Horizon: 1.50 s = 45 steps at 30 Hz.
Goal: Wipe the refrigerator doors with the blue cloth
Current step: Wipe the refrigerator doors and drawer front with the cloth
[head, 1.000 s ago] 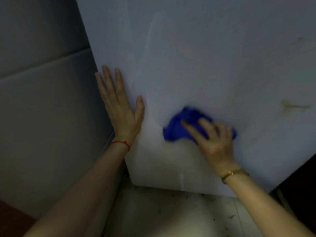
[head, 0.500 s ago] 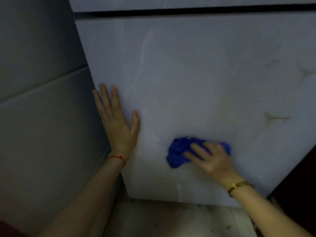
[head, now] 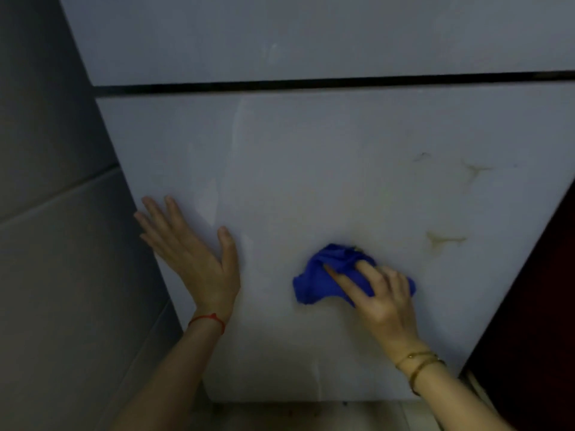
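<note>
The white lower refrigerator door (head: 311, 169) fills the middle of the view, with the upper door (head: 311, 35) above a dark gap. My right hand (head: 379, 301) presses a crumpled blue cloth (head: 320, 275) flat against the lower door, fingers spread over it. My left hand (head: 193, 253) lies flat and open on the door's left edge, a red string around its wrist. Yellowish stains (head: 445, 241) mark the door to the right of the cloth.
A grey tiled wall (head: 62, 244) runs close along the refrigerator's left side. A dark surface (head: 535, 306) borders the door on the right. Pale floor (head: 280, 415) shows below the door's bottom edge.
The view has tilted upward, showing the gap and the upper door. My right hand has slid the cloth a little rightward across the lower door. My left hand stays flat on the left edge.
</note>
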Each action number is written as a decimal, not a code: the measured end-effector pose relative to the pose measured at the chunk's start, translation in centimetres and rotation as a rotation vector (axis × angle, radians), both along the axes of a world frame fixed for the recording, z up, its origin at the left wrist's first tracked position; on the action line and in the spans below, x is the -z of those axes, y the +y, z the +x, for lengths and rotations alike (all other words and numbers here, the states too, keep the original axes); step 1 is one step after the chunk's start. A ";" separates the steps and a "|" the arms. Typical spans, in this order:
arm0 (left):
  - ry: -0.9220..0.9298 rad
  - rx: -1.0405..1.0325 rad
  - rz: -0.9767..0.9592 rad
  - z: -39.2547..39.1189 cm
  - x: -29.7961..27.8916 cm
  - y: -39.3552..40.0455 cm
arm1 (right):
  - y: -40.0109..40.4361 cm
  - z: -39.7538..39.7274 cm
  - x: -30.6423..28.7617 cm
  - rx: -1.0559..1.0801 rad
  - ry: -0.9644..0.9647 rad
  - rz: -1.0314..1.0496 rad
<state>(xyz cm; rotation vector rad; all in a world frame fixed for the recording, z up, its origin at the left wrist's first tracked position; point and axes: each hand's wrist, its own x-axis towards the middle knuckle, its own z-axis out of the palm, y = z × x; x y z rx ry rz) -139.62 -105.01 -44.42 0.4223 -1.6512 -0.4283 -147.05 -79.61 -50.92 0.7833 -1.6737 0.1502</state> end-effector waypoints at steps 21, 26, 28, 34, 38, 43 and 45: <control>-0.025 -0.082 -0.011 -0.7 0.1 -0.1 | 4.7 -3.1 -14.4 -0.061 -0.028 -0.775; -0.041 -0.075 -0.009 -0.5 0.2 -0.2 | 4.8 -2.2 -4.7 0.071 -0.111 -0.383; -0.031 -0.073 -0.017 -0.4 0.3 -0.2 | 5.7 -1.8 -0.1 0.178 -0.179 -0.300; -0.027 -0.082 -0.017 -0.5 0.0 0.0 | 6.9 -2.5 -8.5 0.010 -0.117 -0.475; -0.034 -0.084 -0.013 -0.5 0.0 -0.1 | 4.8 -2.9 -13.0 0.009 -0.025 -0.528; -0.042 -0.061 -0.009 -0.2 0.1 0.0 | 5.8 -1.6 1.4 0.135 0.035 0.165; -0.048 -0.052 -0.011 -0.2 0.1 -0.1 | 7.8 -0.8 5.0 0.138 -0.040 0.282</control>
